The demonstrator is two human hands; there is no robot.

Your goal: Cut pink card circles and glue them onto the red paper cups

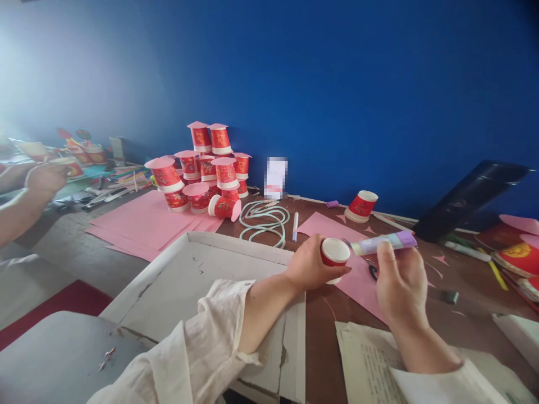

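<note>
My left hand (314, 265) is wrapped round a red paper cup (336, 252) whose white base end faces up. In my right hand (402, 280) is a glue stick (385, 242) with a purple end, held nearly level. Its pale tip points left and is close to the cup's upper edge; whether they touch is hard to tell. Beneath both hands lies a pink paper sheet (366, 292), with dark scissors handles (372, 270) on it. Another red cup (362, 206) stands behind, near the wall.
Red cups with pink paper tops are stacked (202, 191) at centre left, beside pink sheets (138, 221) and a coiled cable (265, 224). A white tray (248, 249) lies in front. Another person's hands (46, 178) are at far left. A black object (467, 196) leans at right.
</note>
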